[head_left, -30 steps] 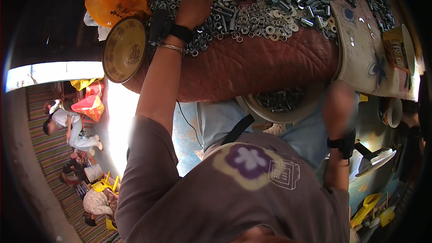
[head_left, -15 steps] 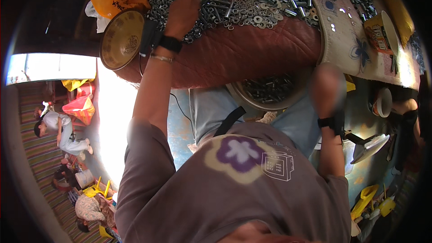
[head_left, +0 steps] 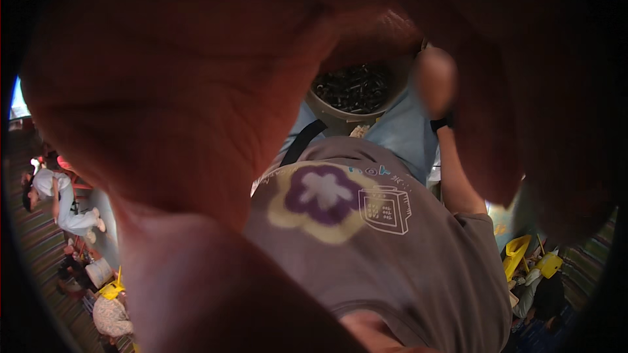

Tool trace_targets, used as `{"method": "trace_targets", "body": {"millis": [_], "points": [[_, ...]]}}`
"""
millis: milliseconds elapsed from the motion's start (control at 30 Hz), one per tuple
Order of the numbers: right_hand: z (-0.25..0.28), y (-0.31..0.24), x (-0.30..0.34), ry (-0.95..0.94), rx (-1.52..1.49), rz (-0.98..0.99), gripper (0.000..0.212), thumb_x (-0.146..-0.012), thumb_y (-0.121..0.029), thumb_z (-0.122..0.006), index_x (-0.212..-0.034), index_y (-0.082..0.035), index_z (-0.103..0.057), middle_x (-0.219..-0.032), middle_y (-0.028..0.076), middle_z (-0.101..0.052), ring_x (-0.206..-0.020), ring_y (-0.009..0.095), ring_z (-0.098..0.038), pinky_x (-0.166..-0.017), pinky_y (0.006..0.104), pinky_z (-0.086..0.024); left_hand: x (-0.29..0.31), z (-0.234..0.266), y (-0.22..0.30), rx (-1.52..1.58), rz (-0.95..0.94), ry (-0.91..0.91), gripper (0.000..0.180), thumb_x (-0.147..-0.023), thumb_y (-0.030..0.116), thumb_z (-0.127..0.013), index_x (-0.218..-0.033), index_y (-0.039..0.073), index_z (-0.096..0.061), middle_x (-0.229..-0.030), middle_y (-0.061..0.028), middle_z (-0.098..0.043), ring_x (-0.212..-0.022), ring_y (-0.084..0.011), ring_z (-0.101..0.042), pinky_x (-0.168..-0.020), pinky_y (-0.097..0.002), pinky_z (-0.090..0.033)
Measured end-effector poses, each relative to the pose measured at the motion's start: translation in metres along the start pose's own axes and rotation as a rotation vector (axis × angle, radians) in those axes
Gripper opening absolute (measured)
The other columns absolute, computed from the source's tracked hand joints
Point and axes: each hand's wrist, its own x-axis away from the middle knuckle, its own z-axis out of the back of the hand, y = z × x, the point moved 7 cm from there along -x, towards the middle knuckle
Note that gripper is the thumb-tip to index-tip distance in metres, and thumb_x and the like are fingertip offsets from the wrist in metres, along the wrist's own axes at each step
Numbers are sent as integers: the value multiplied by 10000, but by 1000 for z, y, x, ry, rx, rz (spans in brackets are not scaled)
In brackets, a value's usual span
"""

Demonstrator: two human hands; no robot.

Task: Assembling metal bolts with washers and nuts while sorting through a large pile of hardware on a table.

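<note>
My left hand (head_left: pixel 190 98) is raised right in front of the camera, with its palm and curved fingers filling most of the upper view. Its fingers stand apart from the palm, and nothing shows between them. Through the gap a round metal bowl (head_left: pixel 348 117) can be seen at my knees, holding many small dark metal parts (head_left: pixel 356 88). My right hand (head_left: pixel 437 84) is beside the bowl's right side, above my leg. It is blurred, so its fingers cannot be made out. The table top is hidden behind my left hand.
On the left side a person in light clothes (head_left: pixel 65 202) is on a striped floor, with another person in a patterned top (head_left: pixel 111 316) below. Near them are a white bucket (head_left: pixel 99 272) and a yellow object (head_left: pixel 112 287). More yellow things (head_left: pixel 517 255) lie at the lower right.
My left hand has left the heap of metal parts on the table and come up close to the camera, covering the table. My right hand stays by the bowl.
</note>
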Motion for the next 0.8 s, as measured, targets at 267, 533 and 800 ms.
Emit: {"method": "trace_targets", "body": {"millis": [267,533,800], "points": [[13,-17,-3,47,51,30,78,-745,-75,-564,-821,-89,-555,-781,76,-583,-800,264,-567,-726,402,-401,27,-12,14,103,92,11,427,-821,160,-625,-1132,-28,-402,-897,-83,-564,-772,-193,-548,-811,-392,-425],[18,-15,-7,50,65,54,20,-766,-89,-546,-780,-93,-533,-777,78,-572,-805,266,-560,-716,393,-397,32,-10,22,164,82,71,587,-806,183,-653,-1236,-14,-305,-894,-30,-535,-733,-149,-521,-800,-376,-396],[16,-20,-1,202,242,83,25,-725,-89,-555,-731,-105,-538,-746,63,-576,-757,253,-568,-711,392,-395,15,-9,69,194,-31,172,753,-792,206,-682,-1339,1,-207,-892,23,-507,-695,-105,-493,-789,-360,-367]]}}
